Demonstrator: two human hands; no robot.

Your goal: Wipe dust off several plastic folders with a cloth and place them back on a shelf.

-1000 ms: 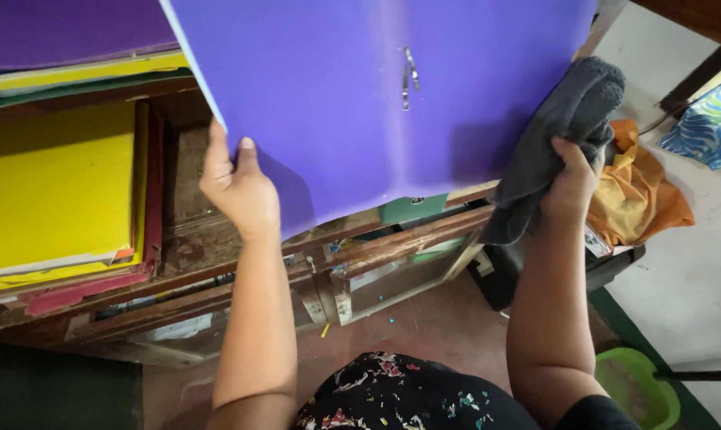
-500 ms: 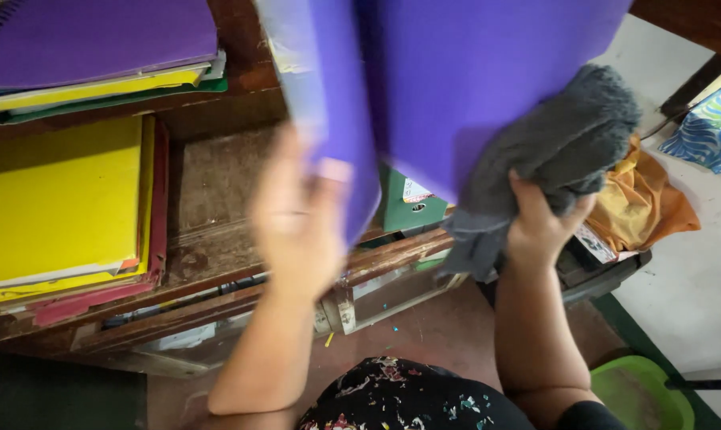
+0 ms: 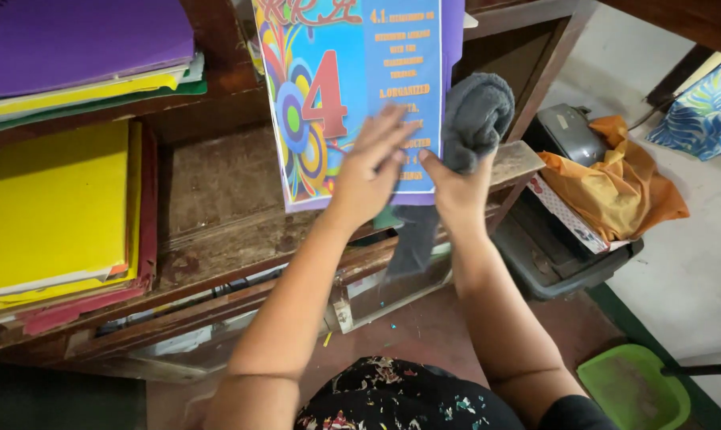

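Purple folder (image 3: 352,87) with a colourful printed cover stands upright over the wooden shelf (image 3: 217,207); the left hand (image 3: 368,167) presses flat against it, the right hand (image 3: 456,187) clutches a grey cloth (image 3: 476,115).

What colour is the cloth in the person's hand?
The cloth in the right hand is dark grey, seen in the head view.
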